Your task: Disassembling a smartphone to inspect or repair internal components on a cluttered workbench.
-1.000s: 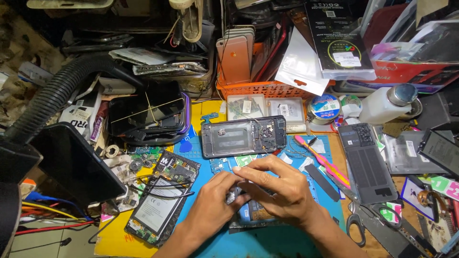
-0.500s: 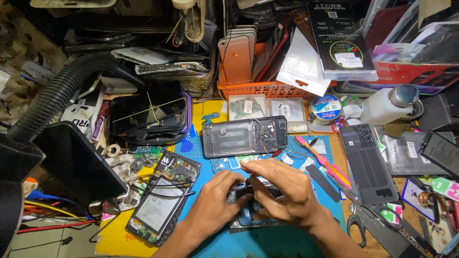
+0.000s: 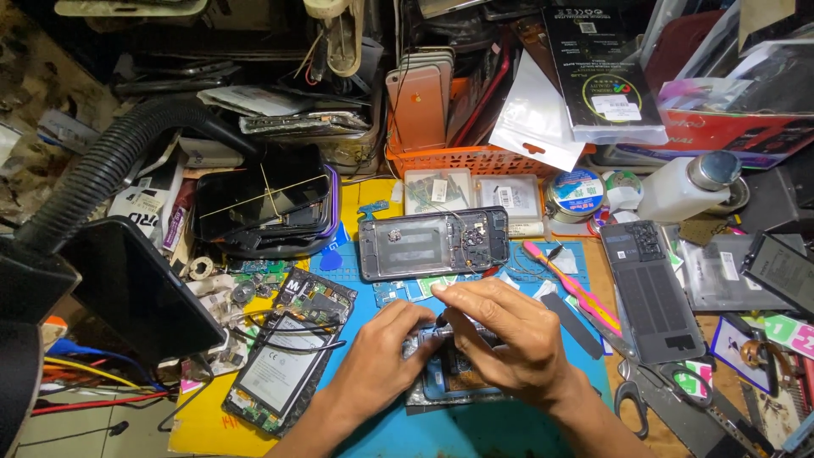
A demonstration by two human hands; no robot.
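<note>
Your left hand point(image 3: 381, 360) comes in from 7 o'clock, fingers curled and pressed on the near-left edge of the opened phone point(image 3: 454, 377) lying on the blue mat point(image 3: 509, 424), just below frame centre. Your right hand point(image 3: 509, 335) comes in from 5 o'clock and arches over the same phone, thumb and forefinger pinched together at its top end; what they pinch is too small to tell.

At 12 o'clock of your hands, just beside them, lies a dark phone frame point(image 3: 432, 246), emptied, long side across. At 9 o'clock sits a second opened phone with battery point(image 3: 284, 369) showing, tilted. A pink-handled brush point(image 3: 564, 284) lies at 2 o'clock, scissors point(image 3: 632, 394) at 4 o'clock. An orange basket point(image 3: 475, 159) stands farther off at 12 o'clock.
</note>
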